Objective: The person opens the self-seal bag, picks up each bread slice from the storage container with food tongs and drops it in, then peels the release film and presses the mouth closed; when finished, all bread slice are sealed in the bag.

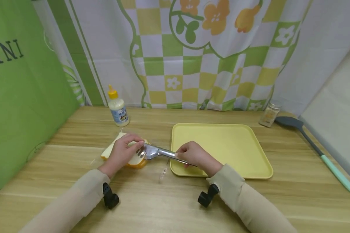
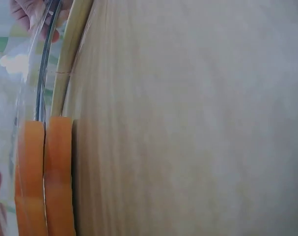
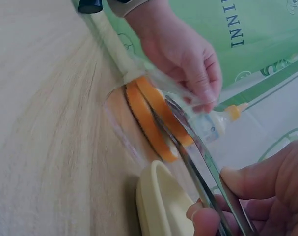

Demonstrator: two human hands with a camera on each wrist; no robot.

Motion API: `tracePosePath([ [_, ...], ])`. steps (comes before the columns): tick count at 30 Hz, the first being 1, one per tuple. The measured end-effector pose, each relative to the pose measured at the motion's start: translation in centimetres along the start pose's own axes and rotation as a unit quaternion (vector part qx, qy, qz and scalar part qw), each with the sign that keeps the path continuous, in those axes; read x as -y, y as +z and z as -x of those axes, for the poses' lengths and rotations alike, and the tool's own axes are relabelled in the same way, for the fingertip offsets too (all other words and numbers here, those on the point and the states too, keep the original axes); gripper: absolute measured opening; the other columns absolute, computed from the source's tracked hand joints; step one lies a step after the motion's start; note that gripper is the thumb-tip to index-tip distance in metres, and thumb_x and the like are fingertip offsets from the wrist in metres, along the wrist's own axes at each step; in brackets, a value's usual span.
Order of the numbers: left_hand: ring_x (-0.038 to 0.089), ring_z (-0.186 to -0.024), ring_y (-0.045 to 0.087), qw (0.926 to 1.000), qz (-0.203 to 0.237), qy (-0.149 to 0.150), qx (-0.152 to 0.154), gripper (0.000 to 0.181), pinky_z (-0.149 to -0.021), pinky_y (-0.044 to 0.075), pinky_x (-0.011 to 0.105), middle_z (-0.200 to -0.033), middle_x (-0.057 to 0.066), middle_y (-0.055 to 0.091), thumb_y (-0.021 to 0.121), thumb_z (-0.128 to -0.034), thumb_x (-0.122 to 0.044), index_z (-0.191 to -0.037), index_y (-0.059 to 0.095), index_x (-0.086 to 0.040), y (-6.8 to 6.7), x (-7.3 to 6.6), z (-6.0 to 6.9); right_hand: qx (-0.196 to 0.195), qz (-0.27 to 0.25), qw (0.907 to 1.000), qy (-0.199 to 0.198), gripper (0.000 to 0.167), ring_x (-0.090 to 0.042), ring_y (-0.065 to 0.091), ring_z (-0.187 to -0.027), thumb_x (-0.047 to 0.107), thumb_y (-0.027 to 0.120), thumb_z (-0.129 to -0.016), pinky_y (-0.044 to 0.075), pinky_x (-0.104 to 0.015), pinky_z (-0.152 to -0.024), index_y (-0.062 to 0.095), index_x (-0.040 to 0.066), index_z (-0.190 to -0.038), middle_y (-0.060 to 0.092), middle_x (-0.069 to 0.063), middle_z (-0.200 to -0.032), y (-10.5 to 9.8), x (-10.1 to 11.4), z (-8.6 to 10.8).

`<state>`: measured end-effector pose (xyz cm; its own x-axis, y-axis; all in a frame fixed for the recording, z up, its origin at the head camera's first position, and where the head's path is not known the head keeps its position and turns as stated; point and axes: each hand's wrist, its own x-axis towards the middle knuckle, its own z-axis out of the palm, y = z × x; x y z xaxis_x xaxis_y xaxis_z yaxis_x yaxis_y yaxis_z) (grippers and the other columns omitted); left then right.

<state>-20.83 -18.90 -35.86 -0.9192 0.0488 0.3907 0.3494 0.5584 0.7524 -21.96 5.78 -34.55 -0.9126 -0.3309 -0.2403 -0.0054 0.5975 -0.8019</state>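
Two slices of bread point(image 1: 138, 160) with orange-brown crusts lie stacked inside a clear plastic bag point(image 3: 120, 129), left of the yellow tray. My left hand point(image 1: 123, 150) pinches the bag's upper film between thumb and fingers, above the bread. My right hand point(image 1: 196, 156) grips metal tongs point(image 1: 167, 153) by their handles, over the tray's left edge. In the right wrist view, one tong arm point(image 3: 185, 153) reaches between the two slices point(image 3: 161, 108), while the other lies over the upper slice. The tong tips are partly hidden by the bread and film.
A yellow tray point(image 1: 221, 147) lies right of the bread. Behind the bread stands a squeeze bottle point(image 1: 119, 111) with a yellow cap. At the right are a small spice jar point(image 1: 270, 115) and a dark spatula point(image 1: 309, 139) with a mint handle. A patterned curtain point(image 1: 189, 77) hangs behind.
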Motion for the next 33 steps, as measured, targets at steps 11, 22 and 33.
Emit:
tracePosePath([
  [11, 0.023, -0.093, 0.059, 0.9999, 0.004, 0.008, 0.005, 0.005, -0.088, 0.044, 0.037, -0.091, 0.011, 0.067, 0.068, -0.083, -0.006, -0.083, 0.071, -0.002, 0.0, 0.2, -0.1, 0.015, 0.011, 0.9995, -0.025, 0.02, -0.015, 0.049, -0.053, 0.012, 0.057, -0.091, 0.044, -0.026, -0.052, 0.067, -0.001, -0.104, 0.061, -0.009, -0.081, -2.4, -1.3, 2.0],
  [22, 0.024, -0.096, 0.058, 0.9998, 0.001, -0.002, 0.022, 0.008, -0.091, 0.042, 0.039, -0.095, 0.011, 0.066, 0.066, -0.0848, -0.009, -0.085, 0.07, -0.002, 0.0, 0.5, 0.0, 0.0, 0.006, 0.9987, -0.052, 0.031, -0.018, 0.059, -0.065, 0.014, 0.056, -0.092, 0.052, -0.031, -0.063, 0.06, -0.004, -0.117, 0.064, -0.013, -0.099, -5.2, -4.3, 3.8],
  [33, 0.026, -0.098, 0.058, 0.9996, 0.0, -0.01, 0.027, 0.008, -0.092, 0.042, 0.041, -0.096, 0.012, 0.066, 0.067, -0.0843, -0.009, -0.087, 0.071, -0.002, 0.2, 0.5, 0.0, -0.029, -0.003, 0.9975, -0.064, 0.033, -0.017, 0.061, -0.071, 0.014, 0.059, -0.091, 0.052, -0.03, -0.066, 0.059, -0.007, -0.117, 0.062, -0.013, -0.096, -7.5, -6.3, 6.0],
])
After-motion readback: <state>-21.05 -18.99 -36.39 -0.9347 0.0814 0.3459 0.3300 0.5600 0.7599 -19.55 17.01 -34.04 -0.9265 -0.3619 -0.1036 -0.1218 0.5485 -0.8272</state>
